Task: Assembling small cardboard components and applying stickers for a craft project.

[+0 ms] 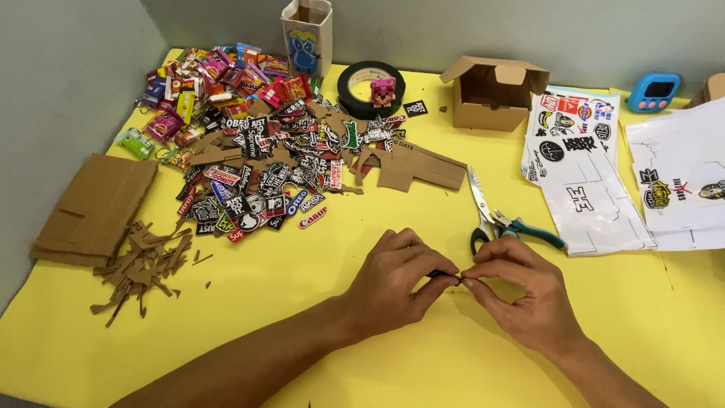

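Note:
My left hand (400, 279) and my right hand (521, 291) meet low over the yellow table (317, 302). Together their fingertips pinch a tiny dark piece (445, 275), mostly hidden between the fingers. Just behind my right hand lie scissors (495, 215) with teal handles. A heap of cut-out stickers (272, 174) spreads across the table's left middle.
Cardboard scraps (143, 261) and a flat cardboard sheet (94, 208) lie at the left. A tape roll (370, 87) with a pink figure, a small open cardboard box (491, 94), sticker sheets (581, 166), a paper bag (308, 34) and a blue timer (653, 91) sit farther back.

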